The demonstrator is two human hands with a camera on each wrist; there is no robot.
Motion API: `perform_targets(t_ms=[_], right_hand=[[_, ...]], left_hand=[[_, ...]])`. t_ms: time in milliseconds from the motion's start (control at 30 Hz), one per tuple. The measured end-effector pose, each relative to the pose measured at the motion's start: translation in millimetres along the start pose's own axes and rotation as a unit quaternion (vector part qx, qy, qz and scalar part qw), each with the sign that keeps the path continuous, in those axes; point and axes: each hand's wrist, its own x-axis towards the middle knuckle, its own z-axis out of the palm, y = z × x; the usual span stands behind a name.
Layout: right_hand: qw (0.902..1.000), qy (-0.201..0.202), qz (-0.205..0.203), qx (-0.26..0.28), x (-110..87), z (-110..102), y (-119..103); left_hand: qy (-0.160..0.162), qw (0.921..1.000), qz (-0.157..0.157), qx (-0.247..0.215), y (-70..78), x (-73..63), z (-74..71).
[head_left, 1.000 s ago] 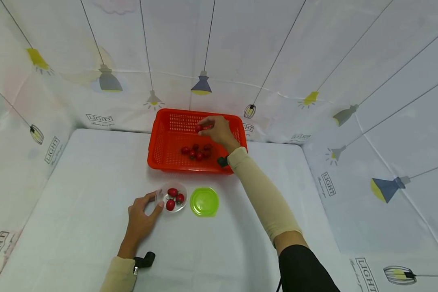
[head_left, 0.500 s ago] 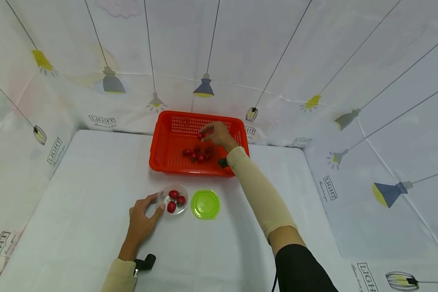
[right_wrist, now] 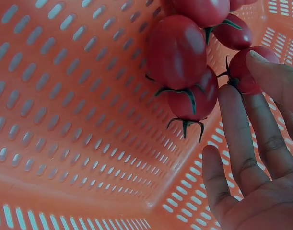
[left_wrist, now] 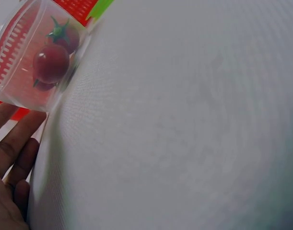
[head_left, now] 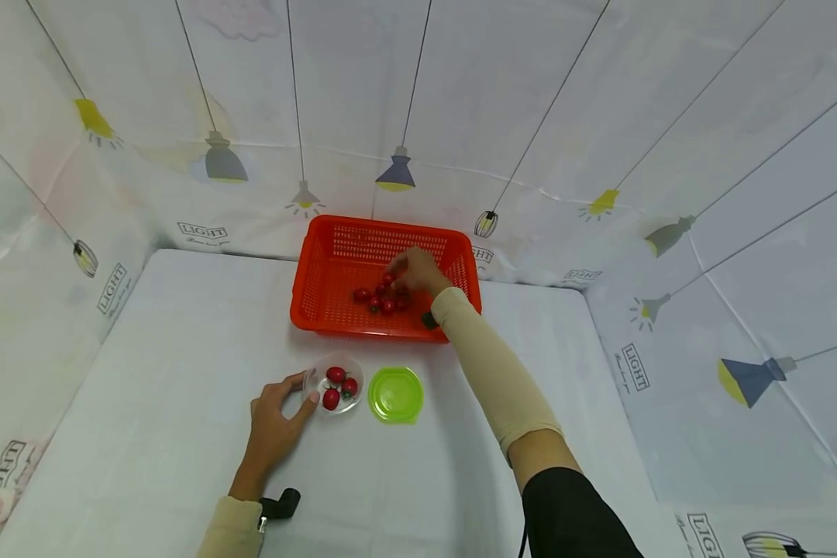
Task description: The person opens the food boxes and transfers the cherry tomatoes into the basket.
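My left hand (head_left: 273, 430) holds a clear plastic cup (head_left: 355, 368) on the table, with thumb and fingers at its left side. In the cup lie 3 cherry tomatoes (head_left: 336, 375); in the left wrist view, a green stem tops one tomato (left_wrist: 64, 36). My right hand (head_left: 421, 271) reaches down into a red basket (head_left: 321, 263), where several cherry tomatoes (head_left: 387, 306) lie in a cluster. Between thumb and fingers it pinches one cherry tomato (right_wrist: 240, 72), close beside the others in the right wrist view.
A green lid (head_left: 396, 395) lies flat just right of the cup, in front of the basket. The white-covered table (head_left: 195, 349) meets a printed wall sheet (head_left: 251, 201) behind the basket.
With the pinched cherry tomato, my right hand has come down and nearer, toward the cluster in the basket. My left hand still holds the cup. The head view has shifted slightly.
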Motion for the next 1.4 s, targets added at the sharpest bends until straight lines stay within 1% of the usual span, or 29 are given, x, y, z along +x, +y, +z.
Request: perform_targets(t_ms=[367,533,700,867,967,1067,1200,1267,1400], right_hand=[[0.9994,-0.015,0.000,-0.031,1.8,8.2,-0.8],[0.9983,-0.026,0.016,-0.050,1.6,12.6,-1.4],[0.9979,-0.023,0.008,-0.061,-1.2,13.6,-4.1],[0.9988,-0.012,0.004,-0.047,-5.4,8.7,-8.2],[0.9999,0.001,0.004,-0.016,-10.1,1.0,-12.8],[0.9996,0.019,-0.018,0.010,-16.9,-9.3,-19.4],[0.9951,0.054,-0.080,0.024,-31.3,-20.9,-30.8],[0.9910,0.072,-0.109,0.029,-42.4,-24.1,-38.7],[0.9831,0.098,-0.150,0.036,-71.6,-24.0,-57.5]], left_hand=[[0.005,1.0000,0.002,-0.002,0.8,-0.7,-0.6],[0.008,0.9999,0.008,-0.002,-1.0,-0.3,0.1],[0.012,0.9999,0.012,0.000,-2.8,0.1,0.8],[0.010,0.9999,0.011,0.000,-3.4,0.2,0.5],[0.011,0.9999,0.013,0.001,-3.0,-0.1,0.4],[0.013,0.9998,0.017,0.002,-2.8,-0.5,0.4],[0.013,0.9997,0.019,0.000,-2.8,-1.2,0.7],[0.011,0.9998,0.018,0.002,-2.9,-1.4,1.1],[0.009,0.9999,0.013,0.004,-2.4,-1.2,1.5]])
